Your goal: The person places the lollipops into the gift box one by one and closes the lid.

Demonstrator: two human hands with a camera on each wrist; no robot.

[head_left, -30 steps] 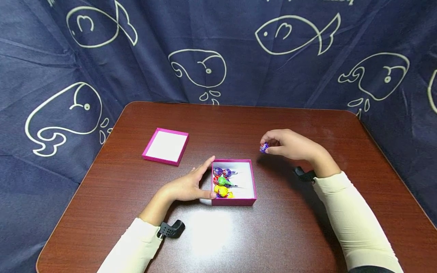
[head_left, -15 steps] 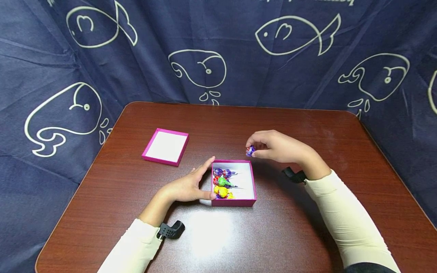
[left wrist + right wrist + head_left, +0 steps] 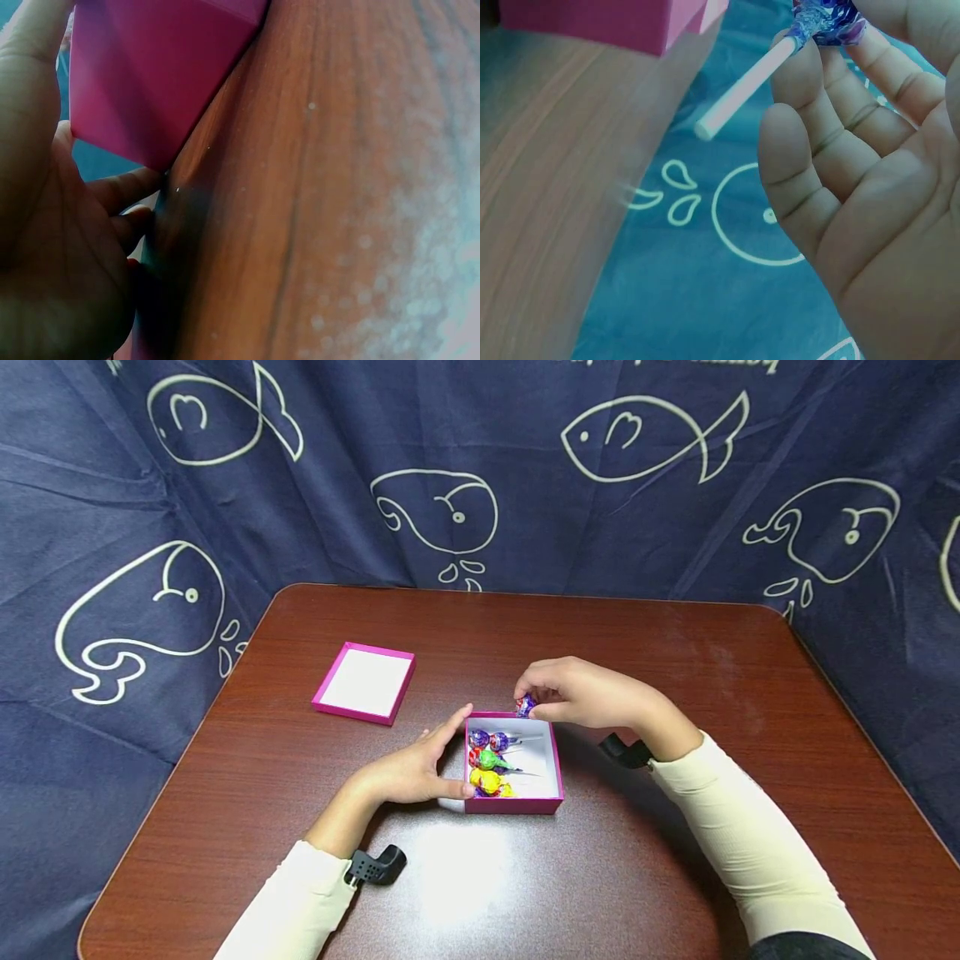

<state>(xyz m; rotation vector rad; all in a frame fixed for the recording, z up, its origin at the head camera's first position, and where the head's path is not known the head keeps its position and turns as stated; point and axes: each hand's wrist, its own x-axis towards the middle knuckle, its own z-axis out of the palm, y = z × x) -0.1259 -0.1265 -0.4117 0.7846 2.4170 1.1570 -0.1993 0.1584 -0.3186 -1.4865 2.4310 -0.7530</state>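
In the head view my right hand [image 3: 592, 693] pinches a lollipop [image 3: 524, 706] by its purple-wrapped head, over the back rim of a pink square box [image 3: 513, 807]. Its white stick [image 3: 742, 90] points towards the box side in the right wrist view. Along the box's left wall lies my left hand [image 3: 408, 772], thumb and forefinger spread straight to the two left corners. Several wrapped lollipops lie inside with heads to the left: purple ones [image 3: 478, 739] at the back, a green one [image 3: 489, 759] in the middle, a yellow one [image 3: 489, 779] in front.
A pink lid [image 3: 365, 682] with a white inside lies upturned to the left, behind my left hand. Everything rests on a brown wooden table [image 3: 637, 877]. A dark blue cloth [image 3: 525, 527] with fish and whale drawings hangs behind the table.
My right hand has brought the purple lollipop leftward and slightly nearer, from the right of the box to its back rim. The left hand, box and lid stay in place.
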